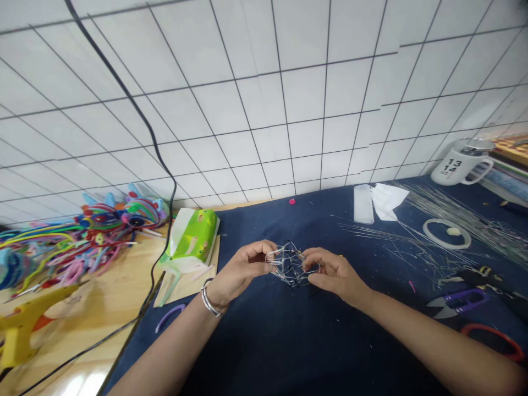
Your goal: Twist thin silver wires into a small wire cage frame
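Between my two hands is a small openwork frame of bent silvery wire [290, 265] with dark bits at its middle, held above the dark blue cloth [305, 346]. My left hand [247, 269], with silver bangles at the wrist, pinches the frame's left side between thumb and fingers. On the right side, my right hand [334, 275] grips the wire loops with thumb and curled fingers. The finer joins of the wire are too small to make out.
Left: tissue pack [193, 237], yellow glue gun [25, 324], black cable [154, 137] and colourful fuzzy stems [74, 242]. Right: loose wires [474, 220], wire coil [427, 226], purple snips [464, 302], red-handled tool [495, 329], white mug [451, 168]. A tiled wall [305, 99] stands behind.
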`<state>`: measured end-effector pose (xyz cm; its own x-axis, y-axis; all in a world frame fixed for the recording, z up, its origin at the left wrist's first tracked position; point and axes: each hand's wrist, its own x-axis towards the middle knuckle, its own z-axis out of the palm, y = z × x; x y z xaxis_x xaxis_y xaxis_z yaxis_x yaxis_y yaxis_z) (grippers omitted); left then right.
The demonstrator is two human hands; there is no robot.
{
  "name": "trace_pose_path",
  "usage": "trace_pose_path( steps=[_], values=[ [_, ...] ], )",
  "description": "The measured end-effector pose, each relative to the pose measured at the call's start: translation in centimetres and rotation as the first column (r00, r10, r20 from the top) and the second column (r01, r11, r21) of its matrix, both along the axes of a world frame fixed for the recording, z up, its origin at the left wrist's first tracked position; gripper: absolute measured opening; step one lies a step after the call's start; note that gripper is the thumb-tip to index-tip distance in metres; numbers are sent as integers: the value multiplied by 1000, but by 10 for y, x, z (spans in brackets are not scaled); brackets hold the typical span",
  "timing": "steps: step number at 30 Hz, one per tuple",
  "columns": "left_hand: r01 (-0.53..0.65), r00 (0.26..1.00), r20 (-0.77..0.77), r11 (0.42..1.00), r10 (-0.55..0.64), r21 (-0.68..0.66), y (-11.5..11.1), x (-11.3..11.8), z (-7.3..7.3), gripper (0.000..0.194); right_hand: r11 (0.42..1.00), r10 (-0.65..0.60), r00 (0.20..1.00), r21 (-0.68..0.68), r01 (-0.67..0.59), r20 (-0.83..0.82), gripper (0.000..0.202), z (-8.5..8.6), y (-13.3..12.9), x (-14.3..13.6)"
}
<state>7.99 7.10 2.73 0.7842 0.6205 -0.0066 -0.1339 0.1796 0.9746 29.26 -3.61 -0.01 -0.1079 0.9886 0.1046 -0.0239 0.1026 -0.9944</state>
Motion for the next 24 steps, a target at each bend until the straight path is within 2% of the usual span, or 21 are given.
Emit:
trace_pose_path(
  steps=[9, 13, 20, 24],
  values=[
    [72, 995, -73, 996, -68, 54, 2, -5, 5, 12, 1000, 2, 997, 15, -3, 71, 0, 7, 2, 1],
    [78, 994, -75, 996, -74, 48, 0, -4, 6, 11, 1000, 22, 996, -6, -22, 83, 3, 6, 1, -1],
    [76, 995, -62, 996, -73, 37, 0, -2, 7, 11, 997, 45, 997, -64, -48, -59, 5, 5, 0, -3],
    [85, 993, -86, 995, -80, 55, 3, -3, 4, 11, 998, 13, 998, -67, -18, -69, 7, 4, 1, 0]
  ],
)
